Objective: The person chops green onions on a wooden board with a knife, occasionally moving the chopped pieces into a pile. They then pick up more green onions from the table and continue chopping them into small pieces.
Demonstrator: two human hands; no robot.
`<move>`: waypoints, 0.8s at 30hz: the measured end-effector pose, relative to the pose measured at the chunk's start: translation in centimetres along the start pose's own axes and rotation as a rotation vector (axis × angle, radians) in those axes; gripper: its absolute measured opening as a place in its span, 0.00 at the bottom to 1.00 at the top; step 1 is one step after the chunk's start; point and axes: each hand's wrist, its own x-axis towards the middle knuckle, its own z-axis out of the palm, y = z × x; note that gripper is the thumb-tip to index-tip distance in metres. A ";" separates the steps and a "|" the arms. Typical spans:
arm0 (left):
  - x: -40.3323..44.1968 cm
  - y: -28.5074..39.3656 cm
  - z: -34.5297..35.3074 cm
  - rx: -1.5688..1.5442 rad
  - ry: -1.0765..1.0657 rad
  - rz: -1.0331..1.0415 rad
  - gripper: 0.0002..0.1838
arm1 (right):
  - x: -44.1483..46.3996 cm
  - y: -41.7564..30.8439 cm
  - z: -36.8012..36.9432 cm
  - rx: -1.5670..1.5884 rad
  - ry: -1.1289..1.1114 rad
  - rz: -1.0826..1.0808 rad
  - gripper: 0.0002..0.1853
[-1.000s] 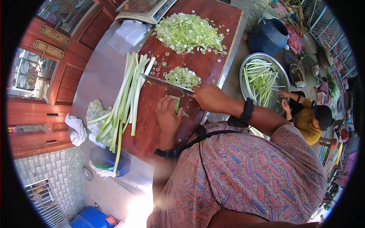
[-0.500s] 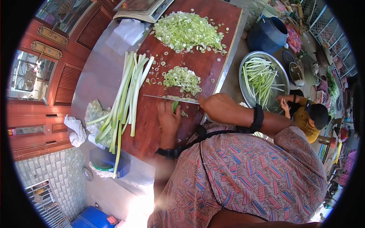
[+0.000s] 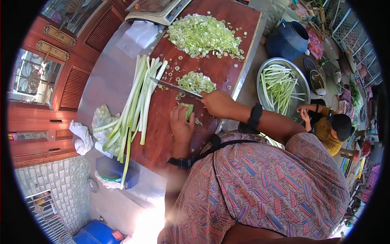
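Note:
My right hand (image 3: 215, 103) is closed round the handle of a knife (image 3: 174, 86), whose blade reaches left over the red-brown board. The blade lies along the near side of a small heap of sliced green onion (image 3: 197, 82). Just below, my left hand (image 3: 181, 122) has its fingers curled on a short bunch of green onion (image 3: 188, 110) lying on the board. A larger heap of slices (image 3: 203, 35) sits farther back. Long green onion stalks (image 3: 134, 103) lie to the left of my left hand, hanging past the table's edge.
A metal basin (image 3: 283, 85) of green onion stalks stands at the right, with a blue barrel (image 3: 286, 38) behind it. A co-worker (image 3: 331, 124) in a yellow top sits beside the basin. A scale (image 3: 160, 12) and plastic bags (image 3: 138, 38) are at the back left.
The knife has moved away from the bunch, up and left to the small heap, which is now more compact. My left hand stays on the bunch, with more of it showing.

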 end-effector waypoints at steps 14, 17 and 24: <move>0.8 -0.3 1.1 0.007 -0.048 -0.028 0.16 | -5.5 -0.5 -4.3 -0.147 -0.092 -0.094 0.09; 0.7 -0.5 1.2 0.036 -0.061 -0.048 0.15 | -5.0 -0.8 -4.4 -0.171 -0.089 -0.111 0.08; 0.8 -0.5 1.4 0.067 -0.055 -0.042 0.13 | -1.4 -0.6 -0.6 -0.136 -0.067 -0.148 0.09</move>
